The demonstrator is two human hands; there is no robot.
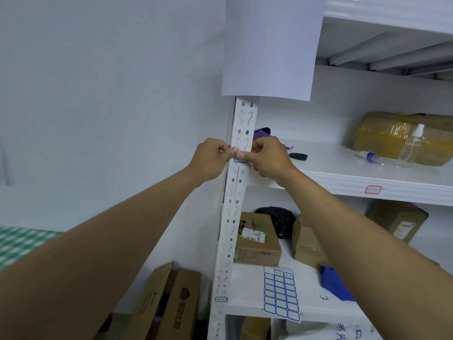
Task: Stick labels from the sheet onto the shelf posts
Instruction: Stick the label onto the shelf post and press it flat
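A white perforated shelf post (pixel 241 123) rises through the middle of the view. Both thumbs press a blue-bordered label (pixel 240 160) against its front at the height of the upper shelf. My left hand (pixel 212 159) is on the post's left side and my right hand (pixel 266 155) on its right, fingers curled, thumbs meeting on the label. Most of the label is hidden under the thumbs. The label sheet (pixel 281 294), with several blue-bordered blank labels, lies on the lower shelf and hangs over its front edge. Another label (pixel 221 299) is stuck low on the post.
A white paper (pixel 269 45) hangs over the post's top. The upper shelf (pixel 343 182) holds a taped parcel (pixel 402 138), a spray bottle (pixel 411 143), a purple item and a red-bordered label (pixel 373 189). Cardboard boxes (pixel 257 239) sit on the lower shelf; more stand on the floor (pixel 171 305).
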